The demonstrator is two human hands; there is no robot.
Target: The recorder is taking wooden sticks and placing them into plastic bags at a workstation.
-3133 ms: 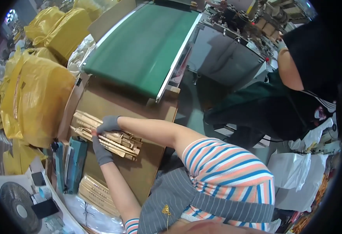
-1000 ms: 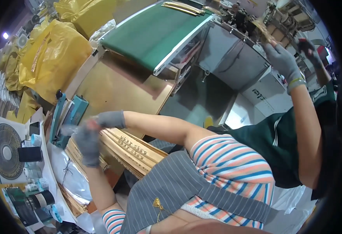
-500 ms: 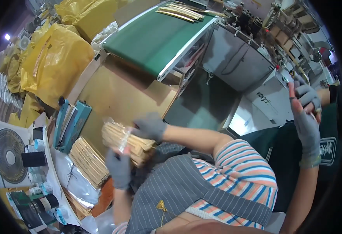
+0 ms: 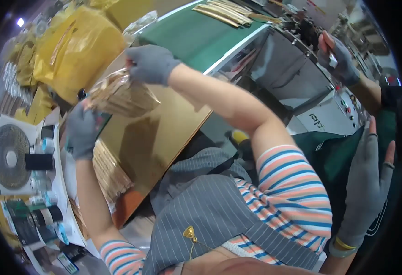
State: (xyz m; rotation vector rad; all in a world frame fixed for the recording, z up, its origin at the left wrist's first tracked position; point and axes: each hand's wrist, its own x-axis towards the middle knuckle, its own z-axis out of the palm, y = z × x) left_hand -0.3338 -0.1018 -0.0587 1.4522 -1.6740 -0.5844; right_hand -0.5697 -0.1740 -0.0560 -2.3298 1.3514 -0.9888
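Note:
Between my two gloved hands hangs a clear plastic bag (image 4: pixel 128 97) with a bundle of slim brown paper packets in it, raised above the tan board table. My left hand (image 4: pixel 82 130), in a grey fingertip-less glove, is closed on the bag's left end. At the far upper end my right hand (image 4: pixel 153 65), gloved the same way, is closed with its fingertips pinching the plastic. Below, by my left forearm, a stack of similar brown packets (image 4: pixel 109 172) lies on the table (image 4: pixel 164 133). A teal sealer-like device (image 4: pixel 101 123) shows only partly behind my left hand.
A green conveyor belt (image 4: pixel 182 36) stands beyond, with several brown packets (image 4: pixel 224 13) on it. Yellow bags (image 4: pixel 77 55) fill the far left; a fan (image 4: pixel 10 158) stands near left. At right are a co-worker's gloved hands (image 4: pixel 366 183) and a grey machine (image 4: pixel 274 68).
Both my hands have lifted the bag up and away from my body, toward the far left. The co-worker's hands, together before, have come apart.

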